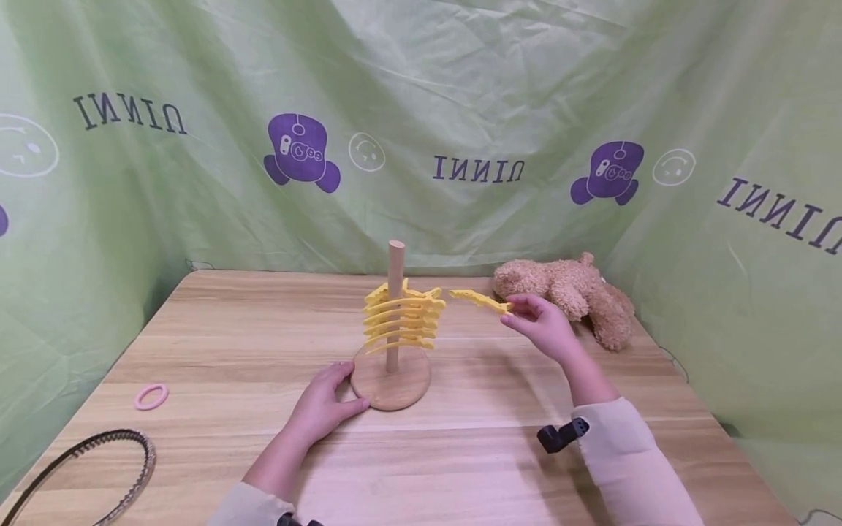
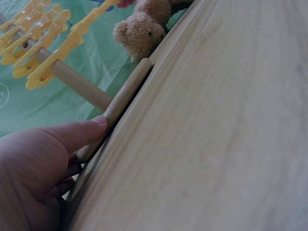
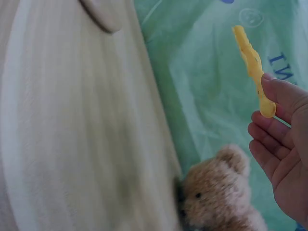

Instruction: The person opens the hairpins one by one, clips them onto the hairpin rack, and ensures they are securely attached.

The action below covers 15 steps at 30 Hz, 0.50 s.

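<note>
A wooden stand has a round base [image 1: 391,393] and an upright post [image 1: 396,264]. Several yellow hair clips [image 1: 427,304] are clipped across the post, stacked one above another. My left hand [image 1: 322,405] grips the near left edge of the base, its thumb on the rim in the left wrist view. To the right of the post, my right hand [image 1: 544,329] pinches one more yellow hair clip [image 3: 251,60] by its handle end, between thumb and fingers. That clip is in the air, its long tip pointing left toward the stacked clips.
A brown teddy bear [image 1: 559,285] lies at the back right, just behind my right hand. On the left of the table [image 1: 473,467] are a pink ring [image 1: 151,397] and a dark toothed headband [image 1: 146,446]. Green printed cloth [image 1: 408,88] hangs around the back and sides.
</note>
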{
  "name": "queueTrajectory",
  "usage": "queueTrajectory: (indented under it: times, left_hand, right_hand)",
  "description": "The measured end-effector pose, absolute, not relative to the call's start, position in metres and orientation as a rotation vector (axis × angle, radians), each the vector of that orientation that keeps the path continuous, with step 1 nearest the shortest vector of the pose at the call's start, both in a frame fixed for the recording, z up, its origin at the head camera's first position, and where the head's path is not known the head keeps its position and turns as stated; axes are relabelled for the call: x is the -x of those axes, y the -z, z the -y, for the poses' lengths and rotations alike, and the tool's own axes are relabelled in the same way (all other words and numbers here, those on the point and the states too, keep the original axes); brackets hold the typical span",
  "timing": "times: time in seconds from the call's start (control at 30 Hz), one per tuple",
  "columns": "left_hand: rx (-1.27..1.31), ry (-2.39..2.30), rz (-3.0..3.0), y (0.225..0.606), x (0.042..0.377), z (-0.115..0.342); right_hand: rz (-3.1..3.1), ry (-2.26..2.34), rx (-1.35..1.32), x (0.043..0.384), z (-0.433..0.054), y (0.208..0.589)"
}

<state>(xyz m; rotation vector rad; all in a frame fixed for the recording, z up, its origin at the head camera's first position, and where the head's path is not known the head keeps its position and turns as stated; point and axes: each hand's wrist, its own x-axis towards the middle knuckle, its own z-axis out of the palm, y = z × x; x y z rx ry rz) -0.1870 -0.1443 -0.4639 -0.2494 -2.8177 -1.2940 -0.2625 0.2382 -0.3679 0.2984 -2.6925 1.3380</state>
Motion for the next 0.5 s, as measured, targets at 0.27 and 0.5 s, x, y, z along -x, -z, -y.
queueTrajectory:
  times: [0.27,0.5]
  left_hand:
    - [0.249,1.29,2.813,0.464,0.187,0.144]
    - [0.255,1.289,2.807,0.463,0.186,0.144]
  right_hand:
    - [2.632,-1.342,-0.36,0.248,-0.228,0.325]
    - [2.521,-1.299,-0.516,0.235,-0.215,0.302]
